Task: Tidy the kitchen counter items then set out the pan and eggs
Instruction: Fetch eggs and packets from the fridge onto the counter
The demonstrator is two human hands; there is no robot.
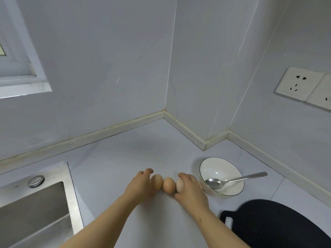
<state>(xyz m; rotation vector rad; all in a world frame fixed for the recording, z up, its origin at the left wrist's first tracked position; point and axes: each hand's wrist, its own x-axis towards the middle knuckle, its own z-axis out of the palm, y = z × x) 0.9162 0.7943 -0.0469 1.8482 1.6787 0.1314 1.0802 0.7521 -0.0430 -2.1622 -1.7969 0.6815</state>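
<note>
Nearest on the right, a black pan (pixel 279 222) lies flat on the pale counter (pixel 125 154), its edge cut off by the frame and a small slot showing in the handle end that points toward the person's right forearm. Nearest on the left, a steel sink (pixel 35 212) is sunk into the counter, with a round metal cap (pixel 35 181) on its rim. Between them both forearms reach forward to three eggs lying in a row, each touching the next. The left hand (pixel 141 185) curls its fingers over the left egg (pixel 157 181) and hides that egg's outer side. The right hand (pixel 191 188) wraps its fingers and thumb round the paler right egg (pixel 180 184). The middle egg (pixel 168 184) sits bare between the two hands. Just beside the right hand stands a white bowl (pixel 222 163) with a dark rim line, and a metal spoon (pixel 232 179) rests in it, its handle sticking out over the rim to the right. Behind, the counter runs to a stepped wall corner with a stained sealing strip. Two wall sockets (pixel 299 84) sit high on the right and a window frame (pixel 23 83) on the left.
</note>
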